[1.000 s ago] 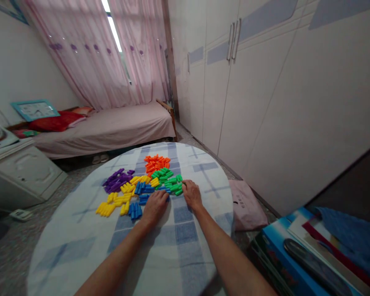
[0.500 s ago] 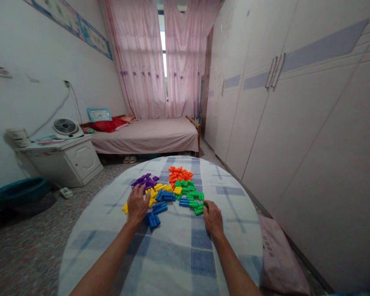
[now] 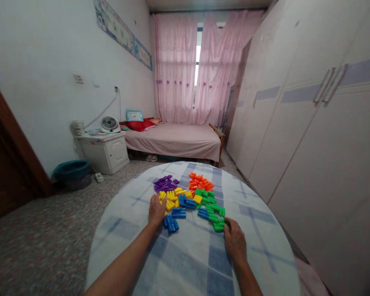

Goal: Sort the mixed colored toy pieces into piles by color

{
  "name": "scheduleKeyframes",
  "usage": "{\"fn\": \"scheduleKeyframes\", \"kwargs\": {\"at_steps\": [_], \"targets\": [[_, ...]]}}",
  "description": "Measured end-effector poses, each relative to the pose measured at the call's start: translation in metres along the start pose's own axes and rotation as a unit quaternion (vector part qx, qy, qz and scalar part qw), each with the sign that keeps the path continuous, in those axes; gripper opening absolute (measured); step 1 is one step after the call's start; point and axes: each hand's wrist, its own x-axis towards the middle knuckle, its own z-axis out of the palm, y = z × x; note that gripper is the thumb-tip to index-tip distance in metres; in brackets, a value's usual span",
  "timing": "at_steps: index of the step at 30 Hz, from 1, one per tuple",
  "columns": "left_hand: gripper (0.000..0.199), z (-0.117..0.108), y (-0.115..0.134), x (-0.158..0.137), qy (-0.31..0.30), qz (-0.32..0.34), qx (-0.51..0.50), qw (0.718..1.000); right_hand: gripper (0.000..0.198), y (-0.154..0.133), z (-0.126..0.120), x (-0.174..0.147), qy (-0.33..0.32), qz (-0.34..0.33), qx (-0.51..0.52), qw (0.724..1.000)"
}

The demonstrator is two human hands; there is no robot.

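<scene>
Plastic building pieces lie sorted by colour on the round table. My left hand [image 3: 157, 210] rests with its fingers apart against the left edge of the yellow pieces [image 3: 170, 198], partly covering them. My right hand [image 3: 236, 239] has loosely curved fingers touching the nearest of the green pieces [image 3: 218, 226]; nothing is seen gripped in it. Several blue pieces [image 3: 179, 213] lie between the hands, and one blue piece [image 3: 203, 213] sits against the green ones. Beyond are the purple pieces [image 3: 165, 183] and the orange pieces [image 3: 200, 183].
A checked blue and white cloth covers the round table [image 3: 191, 255]. Beyond it stands a bed [image 3: 179, 137] below pink curtains. A white cabinet [image 3: 117, 152] with a fan and a teal basin [image 3: 70, 170] are at left. A tall wardrobe [image 3: 311, 144] runs along the right.
The view has turned left, shifting everything rightward. My left hand has moved from beside the purple pieces to the yellow pile's left edge, drawing in stray yellow pieces. My right hand stays by the green pieces.
</scene>
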Motion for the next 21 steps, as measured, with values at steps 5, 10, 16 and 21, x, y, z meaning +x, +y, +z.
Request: {"fn": "scheduleKeyframes", "kwargs": {"at_steps": [5,10,16,21], "targets": [[0.037,0.011,0.033,0.008,0.025,-0.058,-0.054,0.997,0.038,0.002,0.001,0.001,-0.005,-0.005,-0.002,1.0],[0.031,0.015,0.078,0.009,-0.059,0.039,-0.122,0.99,0.038,-0.001,-0.003,0.0,-0.009,0.004,0.006,1.0],[0.058,-0.018,0.077,-0.024,-0.161,0.216,-0.115,0.956,0.039,-0.002,-0.003,0.0,-0.009,0.012,0.017,1.0],[0.104,-0.053,0.012,-0.06,-0.258,0.21,0.015,0.943,0.04,0.003,0.0,0.001,-0.009,0.007,0.016,1.0]]}}
